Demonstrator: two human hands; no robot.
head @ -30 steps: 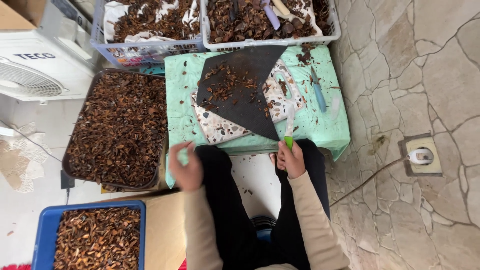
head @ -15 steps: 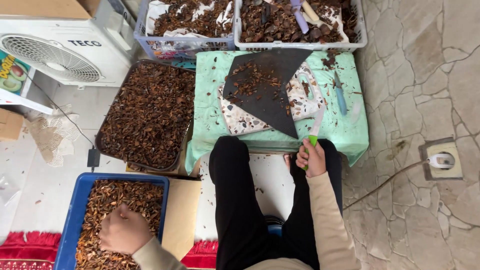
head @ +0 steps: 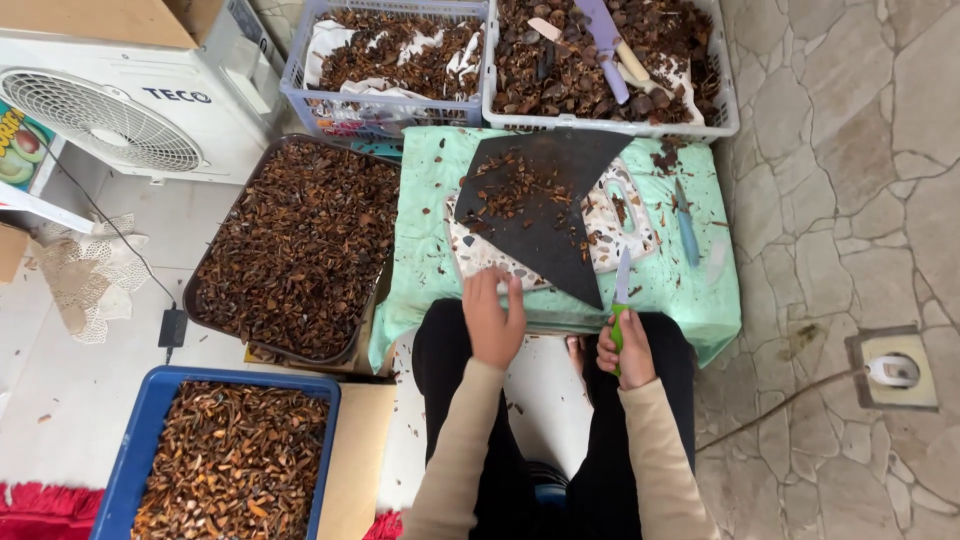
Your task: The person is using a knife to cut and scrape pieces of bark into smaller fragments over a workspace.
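Observation:
My right hand (head: 626, 350) grips a green-handled knife (head: 621, 290), blade pointing away over the front edge of a low table draped in a mint cloth (head: 690, 295). My left hand (head: 493, 320) rests palm down at the front edge of a white cutting board (head: 632, 215), fingers close together; whatever is under it is hidden. A dark triangular sheet (head: 555, 235) lies on the board with a small heap of brown dried pieces (head: 515, 185). A blue-handled knife (head: 686, 228) lies to the right on the cloth.
A brown tray (head: 205, 290) and a blue crate (head: 150, 420), both full of dried pieces, sit on my left. Two baskets (head: 385, 128) (head: 600, 125) stand behind the table. An outdoor air-conditioner unit (head: 110, 100) is far left, a floor socket (head: 890, 372) on the right.
My left hand went from the table's front edge down into the blue crate and is now back at the cutting board's front edge. The right hand kept the knife nearly still.

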